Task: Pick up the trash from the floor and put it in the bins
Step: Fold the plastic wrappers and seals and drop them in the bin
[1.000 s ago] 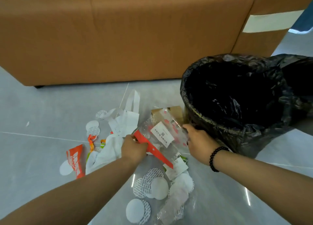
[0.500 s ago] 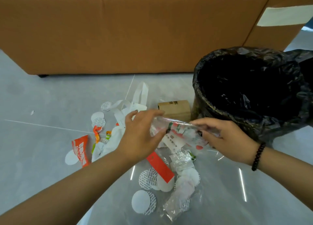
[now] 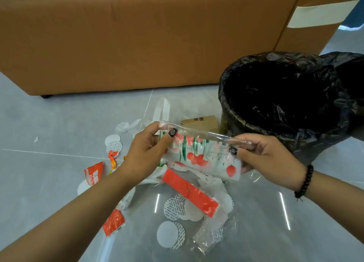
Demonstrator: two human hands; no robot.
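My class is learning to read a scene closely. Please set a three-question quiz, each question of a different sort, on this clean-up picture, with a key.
1. True or false: both hands, left hand and right hand, hold the clear wrapper.
2. The bin is lined with a bag of which colour? A white, B black, C blue.
3. Fill in: the red strip lies on the ____.

Key: 1 true; 2 B; 3 floor.

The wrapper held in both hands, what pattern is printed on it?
Clear plastic wrapper printed with red fruit and green stripes; shows in the head view.
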